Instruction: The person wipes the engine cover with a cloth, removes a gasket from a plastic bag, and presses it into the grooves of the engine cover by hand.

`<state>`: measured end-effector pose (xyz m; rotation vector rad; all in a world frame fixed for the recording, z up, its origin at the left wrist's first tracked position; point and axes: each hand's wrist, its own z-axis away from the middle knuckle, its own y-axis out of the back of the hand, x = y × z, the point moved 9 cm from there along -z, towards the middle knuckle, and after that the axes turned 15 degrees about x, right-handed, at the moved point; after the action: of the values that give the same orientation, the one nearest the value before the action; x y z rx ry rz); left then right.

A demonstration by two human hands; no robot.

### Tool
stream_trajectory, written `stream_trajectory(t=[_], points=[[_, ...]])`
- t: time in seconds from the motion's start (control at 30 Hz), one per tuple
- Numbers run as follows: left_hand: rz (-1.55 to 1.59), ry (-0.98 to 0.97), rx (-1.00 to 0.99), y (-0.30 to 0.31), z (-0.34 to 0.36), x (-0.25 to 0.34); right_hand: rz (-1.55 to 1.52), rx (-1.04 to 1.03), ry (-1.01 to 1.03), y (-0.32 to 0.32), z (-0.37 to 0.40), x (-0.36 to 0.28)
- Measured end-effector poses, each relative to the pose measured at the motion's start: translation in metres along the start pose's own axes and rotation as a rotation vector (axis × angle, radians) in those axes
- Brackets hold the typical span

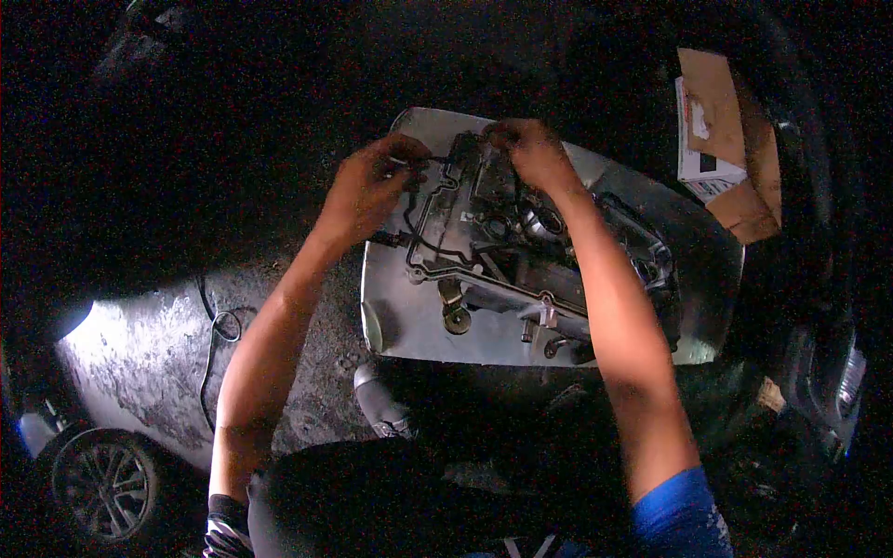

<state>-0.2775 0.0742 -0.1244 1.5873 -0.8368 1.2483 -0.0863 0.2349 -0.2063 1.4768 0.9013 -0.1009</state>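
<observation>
A dark engine cover (535, 279) with a thin black gasket (420, 223) along its edge lies on a pale metal panel (409, 325). At the cover's upper left, my left hand (377, 181) has its fingers curled together beside the gasket; a thin dark strand runs from them toward the cover. My right hand (528, 153) is at the cover's top edge, its fingers pressed together on something too dark to make out. A round metal-rimmed opening (541, 221) shows in the cover between my forearms.
An open cardboard box (730, 139) stands at the upper right. A car wheel (104, 484) shows at the lower left, and a thin cable (210, 353) runs over the dirty, brightly lit ground. Part of a shoe (379, 402) is below the panel. Much of the surroundings is dark.
</observation>
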Motion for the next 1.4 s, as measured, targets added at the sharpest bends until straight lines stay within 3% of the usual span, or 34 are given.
stream_trajectory(t=[0.1,0.2,0.3,0.47,0.57,0.67,0.73,0.77,0.83,0.97,1.13,1.23,1.3,1.33,1.4], points=[[-0.174,-0.016,-0.003,-0.005,-0.003,-0.02,-0.041,-0.017,0.026,0.01,-0.001,-0.035],[-0.164,0.07,0.015,-0.004,-0.004,-0.027,0.039,0.09,0.106,-0.018,-0.005,-0.001],[-0.087,0.279,-0.009,-0.008,0.0,-0.023,-0.008,-0.066,-0.003,0.013,0.002,-0.041],[0.042,0.285,-0.026,-0.003,0.002,0.003,-0.274,-0.089,-0.198,0.05,0.019,-0.049],[0.232,0.344,0.006,0.0,0.008,0.038,-0.345,-0.079,-0.157,0.085,0.025,-0.058],[0.431,0.413,-0.014,-0.007,0.017,0.065,-0.303,-0.031,-0.379,0.149,0.038,-0.083],[0.483,0.426,-0.051,-0.018,0.027,0.089,-0.259,0.121,-0.294,0.183,0.038,-0.096],[0.507,0.429,-0.068,-0.023,0.03,0.098,-0.241,0.254,-0.076,0.199,0.033,-0.106],[0.352,0.39,-0.056,-0.024,0.028,0.091,-0.2,0.361,0.141,0.203,0.03,-0.109],[0.117,0.238,0.099,-0.008,0.027,0.084,-0.223,0.306,0.137,0.187,0.035,-0.099],[0.023,0.159,0.116,-0.004,0.026,0.121,-0.215,0.325,0.167,0.224,0.049,-0.107],[-0.093,-0.031,0.024,-0.022,0.021,0.186,-0.041,0.44,0.205,0.3,0.054,-0.128],[-0.438,-0.435,0.073,-0.019,0.017,0.256,0.47,0.57,0.235,0.39,0.067,-0.157],[-0.478,-0.569,0.091,-0.017,0.018,0.288,0.366,0.744,0.187,0.445,0.076,-0.162],[-0.462,-0.783,0.078,-0.025,0.025,0.35,0.279,0.965,0.291,0.5,0.092,-0.191]])
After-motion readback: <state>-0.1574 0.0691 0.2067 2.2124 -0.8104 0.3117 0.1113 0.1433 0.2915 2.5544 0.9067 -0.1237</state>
